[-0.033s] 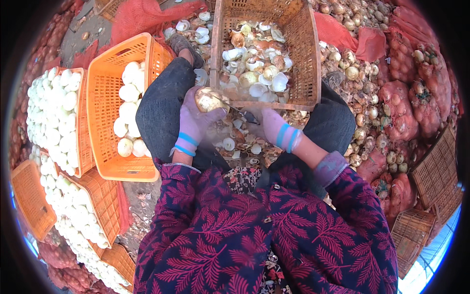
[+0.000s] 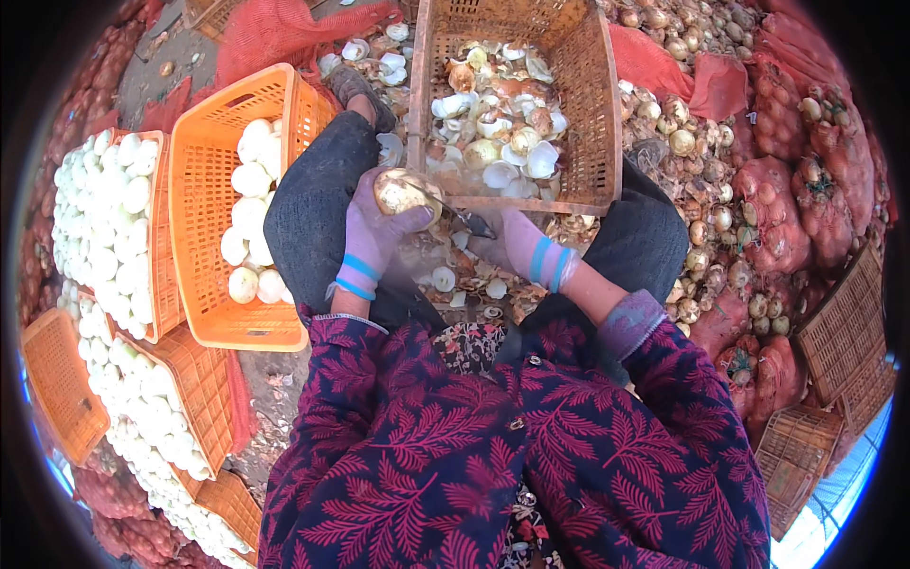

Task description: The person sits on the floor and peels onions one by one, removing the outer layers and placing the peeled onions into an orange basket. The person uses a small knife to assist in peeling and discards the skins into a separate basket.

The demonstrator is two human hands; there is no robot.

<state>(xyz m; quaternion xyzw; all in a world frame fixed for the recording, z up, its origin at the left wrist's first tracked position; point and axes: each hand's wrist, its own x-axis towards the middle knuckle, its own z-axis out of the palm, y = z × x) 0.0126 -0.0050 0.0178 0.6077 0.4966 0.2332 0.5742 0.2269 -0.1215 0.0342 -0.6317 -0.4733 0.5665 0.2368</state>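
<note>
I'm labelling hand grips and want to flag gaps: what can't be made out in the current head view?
All in the head view:
Most of the knife handle: covered by the right hand.
Most fingertips of the left hand: hidden behind the onion.
Knife tip: too small and blurred against the onion.
Much of the crate floor: under peels.

I take this place for a produce site where onions are handled in bulk; shed or yard, I cannot tell. Left of frame: an orange crate (image 2: 201, 204) with white peeled onions (image 2: 250, 180). Upper centre: a brown crate (image 2: 590, 142) holding onion skins (image 2: 495, 119). Upper right: loose unpeeled onions (image 2: 682, 142) on the ground. Right: filled red net sacks (image 2: 773, 209). Lower right: more slatted crates (image 2: 839, 322).
</note>
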